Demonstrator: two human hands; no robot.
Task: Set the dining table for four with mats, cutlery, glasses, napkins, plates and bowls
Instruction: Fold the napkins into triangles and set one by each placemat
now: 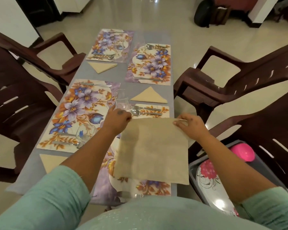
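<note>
We stand at the near end of the bench [83, 70], a long grey surface with brown chairs [223, 83] drawn up on both sides; it carries four floral mats, and the near-right mat [150, 188] lies mostly under what we hold. The other three places each have a beige napkin folded to a triangle beside the mat: one at far left [101, 66], one at mid right [149, 96], one at near left [52, 161]; so this fourth napkin is, we judge, the last to fold. The open napkin [152, 150] hangs flat between our hands above the near-right mat, its top edge taut; our left hand [119, 116] pinches the top left corner with fingers curled on the cloth, and our right hand [189, 122] pinches the top right corner the same way. To do it well we would bring one corner across to the opposite one, line the edges up before pressing the crease, then set the triangle just beside the mat, clear of the fork [145, 108] and spoon [145, 112] and well away from the glass [122, 100], which a trailing edge could tip. Plates and a pink bowl [243, 153] wait in a grey tub [192, 173] at lower right, not yet laid.
</note>
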